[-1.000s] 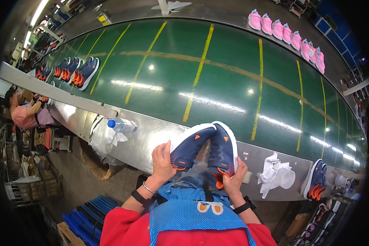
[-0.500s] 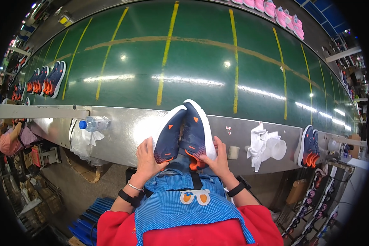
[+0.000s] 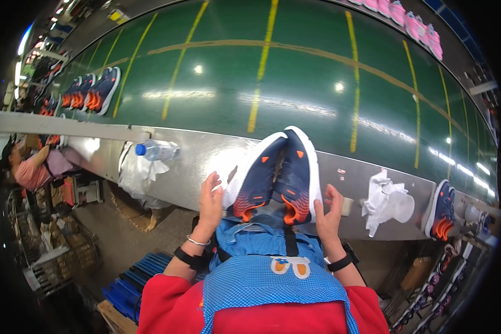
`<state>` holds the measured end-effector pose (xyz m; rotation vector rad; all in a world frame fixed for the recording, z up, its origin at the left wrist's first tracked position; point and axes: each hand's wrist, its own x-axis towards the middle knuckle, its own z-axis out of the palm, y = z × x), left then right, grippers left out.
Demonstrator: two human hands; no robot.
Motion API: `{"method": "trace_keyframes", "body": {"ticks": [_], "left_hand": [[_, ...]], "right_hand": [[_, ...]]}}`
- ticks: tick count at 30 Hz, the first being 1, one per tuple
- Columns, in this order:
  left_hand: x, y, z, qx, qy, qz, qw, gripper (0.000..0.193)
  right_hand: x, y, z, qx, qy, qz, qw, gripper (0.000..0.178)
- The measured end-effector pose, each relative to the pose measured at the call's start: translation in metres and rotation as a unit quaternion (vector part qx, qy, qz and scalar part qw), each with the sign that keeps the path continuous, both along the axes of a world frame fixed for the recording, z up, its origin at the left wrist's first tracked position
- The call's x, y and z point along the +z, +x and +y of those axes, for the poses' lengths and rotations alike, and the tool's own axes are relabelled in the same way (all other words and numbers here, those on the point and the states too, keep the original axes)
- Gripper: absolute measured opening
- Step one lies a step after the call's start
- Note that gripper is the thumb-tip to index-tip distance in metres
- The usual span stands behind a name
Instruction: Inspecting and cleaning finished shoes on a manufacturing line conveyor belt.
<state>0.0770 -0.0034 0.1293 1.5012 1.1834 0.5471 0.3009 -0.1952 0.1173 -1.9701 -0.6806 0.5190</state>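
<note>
Side by side on the steel ledge (image 3: 206,147) stand two navy sneakers with white soles and orange linings. Their toes touch and point away from me, while the heels are near my apron (image 3: 273,278). My left hand (image 3: 210,205) is beside the left sneaker (image 3: 257,177), fingers raised and apart, with nothing in it. My right hand (image 3: 329,216) is just off the outer heel side of the right sneaker (image 3: 296,175). Its thumb and fingers are spread, and it holds nothing; whether the thumb grazes the sole I cannot tell.
A bottle with a blue cap (image 3: 160,150) and a white plastic bag (image 3: 136,175) are at left. Right of me are a beige block (image 3: 347,206), white crumpled cloth (image 3: 377,203) and more navy sneakers (image 3: 442,209). Beyond runs a green belt (image 3: 306,67); a co-worker (image 3: 33,170) sits far left.
Both hands have let go of the sneakers and opened out to either side. The sneakers remain toe to toe on the ledge. The whole view has shifted, with things appearing farther right.
</note>
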Motion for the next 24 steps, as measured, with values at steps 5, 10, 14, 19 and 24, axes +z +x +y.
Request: {"method": "trace_keyframes", "body": {"ticks": [5,10,14,19,24], "left_hand": [[0.001,0.018,-0.031,-0.209,0.301,0.265,0.892,0.087],[-0.014,0.02,-0.001,-0.029,-0.04,-0.005,0.999,0.065],[0.006,0.016,0.025,0.076,-0.483,-0.339,0.804,0.046],[0.021,0.063,0.021,0.021,-0.515,-0.476,0.713,0.038],[0.011,0.081,0.011,0.031,-0.515,-0.439,0.735,0.037]], "right_hand": [[0.009,-0.027,0.02,0.096,-0.125,-0.14,0.977,0.081],[0.009,-0.004,0.024,0.041,-0.042,-0.131,0.99,0.067],[0.011,0.028,0.015,-0.079,0.243,0.58,0.774,0.042],[-0.005,0.035,0.047,-0.062,0.192,0.602,0.773,0.041],[-0.018,0.026,0.074,-0.046,0.138,0.552,0.821,0.04]]}}
